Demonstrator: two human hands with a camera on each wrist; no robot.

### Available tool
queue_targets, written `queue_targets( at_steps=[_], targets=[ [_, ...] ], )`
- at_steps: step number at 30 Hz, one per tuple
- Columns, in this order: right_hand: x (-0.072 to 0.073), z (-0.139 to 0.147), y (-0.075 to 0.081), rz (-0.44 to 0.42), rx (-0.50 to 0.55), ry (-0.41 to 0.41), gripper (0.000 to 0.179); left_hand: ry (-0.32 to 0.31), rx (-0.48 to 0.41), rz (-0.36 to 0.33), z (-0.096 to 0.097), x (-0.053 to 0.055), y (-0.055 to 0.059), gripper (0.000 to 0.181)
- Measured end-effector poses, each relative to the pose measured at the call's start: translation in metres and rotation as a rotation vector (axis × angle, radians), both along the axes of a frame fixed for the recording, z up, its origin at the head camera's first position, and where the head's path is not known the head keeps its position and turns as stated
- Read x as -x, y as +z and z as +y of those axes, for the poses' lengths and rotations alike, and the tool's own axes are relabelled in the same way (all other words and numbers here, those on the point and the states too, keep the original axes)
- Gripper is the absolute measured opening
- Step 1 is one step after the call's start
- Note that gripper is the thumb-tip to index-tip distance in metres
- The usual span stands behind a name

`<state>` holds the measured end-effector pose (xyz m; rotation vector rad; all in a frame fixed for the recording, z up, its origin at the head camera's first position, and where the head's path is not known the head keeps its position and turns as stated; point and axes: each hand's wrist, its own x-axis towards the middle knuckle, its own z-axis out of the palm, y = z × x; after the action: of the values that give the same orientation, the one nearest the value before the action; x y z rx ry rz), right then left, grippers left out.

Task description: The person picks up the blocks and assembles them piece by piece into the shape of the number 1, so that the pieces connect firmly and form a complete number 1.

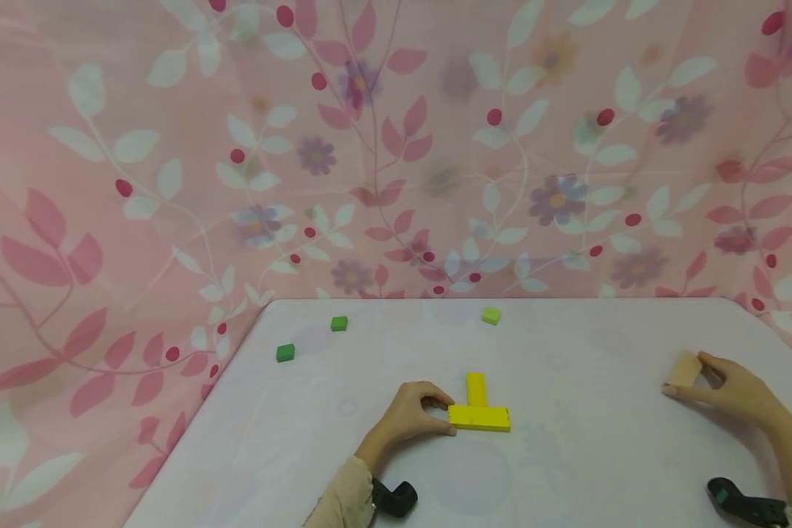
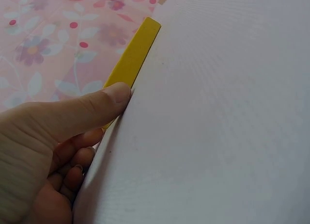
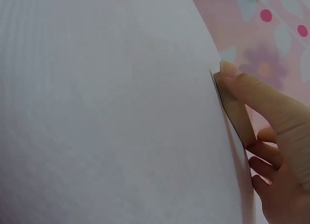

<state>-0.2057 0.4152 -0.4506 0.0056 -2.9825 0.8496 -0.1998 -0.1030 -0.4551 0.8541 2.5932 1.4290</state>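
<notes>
Two yellow blocks form an upside-down T in the middle of the table in the head view. My left hand (image 1: pixel 412 414) pinches the left end of the crosswise yellow block (image 1: pixel 480 418), thumb at the near side and fingers at the far side. The other yellow block (image 1: pixel 476 389) points away from it. In the left wrist view the thumb presses along the yellow block's side (image 2: pixel 133 59). At the right, my right hand (image 1: pixel 739 389) holds a tan wooden block (image 1: pixel 683 369) between thumb and fingers. The right wrist view shows this wooden block (image 3: pixel 237 115) close against the table surface.
Two dark green cubes, one nearer (image 1: pixel 286 353) and one farther (image 1: pixel 339 323), sit at the table's far left. A light green cube (image 1: pixel 491 316) lies near the back edge. Behind the white table (image 1: pixel 587 455) hangs a pink floral cloth (image 1: pixel 396 161).
</notes>
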Motion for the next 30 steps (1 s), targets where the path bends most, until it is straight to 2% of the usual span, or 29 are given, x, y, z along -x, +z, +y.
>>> queue_targets(
  at_steps=[5,12,17,21,26,30],
  targets=[
    [-0.005,-0.006,-0.007,0.034,0.069,-0.018,0.098,0.0,-0.007,-0.013,0.0,-0.001,-0.002,0.035],
    [-0.009,-0.01,-0.014,0.079,0.131,-0.137,0.097,-0.006,-0.017,-0.012,0.001,-0.001,-0.001,0.035],
    [-0.011,-0.013,-0.014,0.145,0.136,-0.178,0.095,-0.008,-0.012,-0.008,0.0,0.0,-0.001,0.035],
    [-0.011,-0.015,-0.01,0.123,0.149,-0.211,0.096,-0.008,-0.01,-0.011,0.0,0.0,-0.001,0.035],
    [-0.01,-0.017,0.001,0.054,0.189,-0.188,0.095,-0.01,-0.021,-0.01,0.0,0.0,-0.001,0.035],
    [-0.008,-0.02,0.008,0.036,0.226,-0.168,0.091,-0.012,-0.027,-0.009,0.0,0.0,0.0,0.035]
  ],
)
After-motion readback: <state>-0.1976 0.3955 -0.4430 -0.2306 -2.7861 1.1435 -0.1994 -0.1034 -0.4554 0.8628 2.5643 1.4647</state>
